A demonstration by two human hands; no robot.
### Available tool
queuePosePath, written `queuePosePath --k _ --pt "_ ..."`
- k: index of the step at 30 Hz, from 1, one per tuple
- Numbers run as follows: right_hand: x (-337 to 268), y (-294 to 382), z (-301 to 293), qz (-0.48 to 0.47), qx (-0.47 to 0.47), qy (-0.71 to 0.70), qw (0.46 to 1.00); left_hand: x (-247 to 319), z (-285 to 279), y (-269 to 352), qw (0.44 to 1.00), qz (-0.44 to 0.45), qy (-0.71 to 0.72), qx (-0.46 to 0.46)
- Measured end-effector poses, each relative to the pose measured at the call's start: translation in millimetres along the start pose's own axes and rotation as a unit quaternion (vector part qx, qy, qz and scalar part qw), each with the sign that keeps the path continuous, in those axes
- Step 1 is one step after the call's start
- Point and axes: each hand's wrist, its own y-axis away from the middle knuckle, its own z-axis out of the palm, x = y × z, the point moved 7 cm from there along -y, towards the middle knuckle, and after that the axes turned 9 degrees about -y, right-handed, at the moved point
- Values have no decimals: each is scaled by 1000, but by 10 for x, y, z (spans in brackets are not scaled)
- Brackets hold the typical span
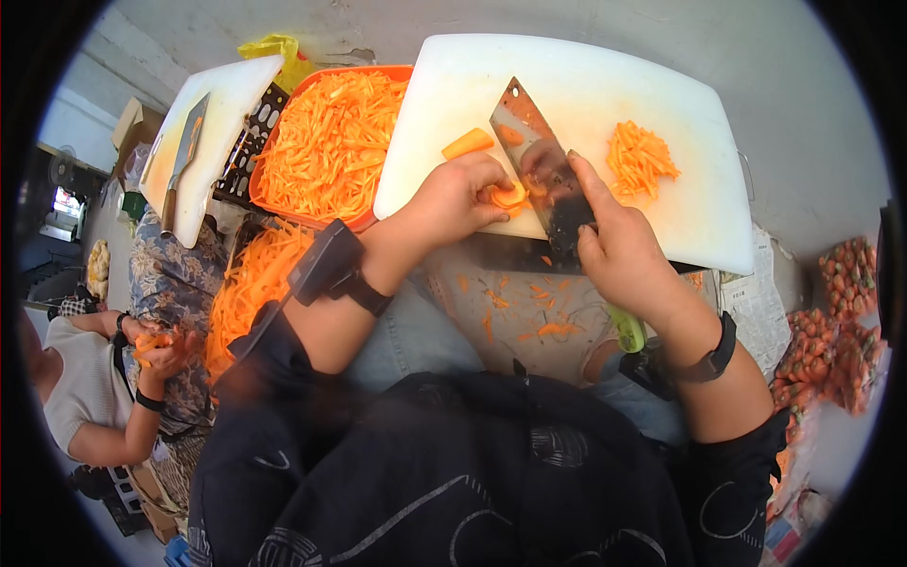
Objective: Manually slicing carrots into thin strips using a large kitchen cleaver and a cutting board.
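On the large white plastic cutting board [680, 92], my left hand [471, 191] pinches a small stack of carrot slices [508, 198] near the board's front edge. My right hand [616, 234] grips a cleaver with a green handle [626, 330], its index finger laid along the blade [542, 159]. The blade stands just to the right of the slices; whether it touches them I cannot tell. A carrot piece [468, 143] lies behind my left hand. To the right of the blade is a small pile of carrot strips [640, 159].
An orange tub of carrot strips [333, 142] adjoins the board's left side, with more long shreds [258, 276] below it. Farther left, another knife [186, 159] rests on a second board [234, 85]. A co-worker [92, 390] sits there holding carrot pieces. Bags of carrots [829, 340] stand at right.
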Motion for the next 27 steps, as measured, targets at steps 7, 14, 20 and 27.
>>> queuePosePath --k 7,14,20,27 --pt "-35 62 -95 -90 76 -32 993 29 16 44 999 -7 -37 5" --pt "-10 91 -129 -97 78 -33 992 61 7 26 999 -33 -29 -11" --pt "74 76 -49 -88 61 -6 994 155 17 47 997 -27 -72 27" --pt "14 36 -1 -114 29 28 993 213 2 82 997 -8 -59 53"
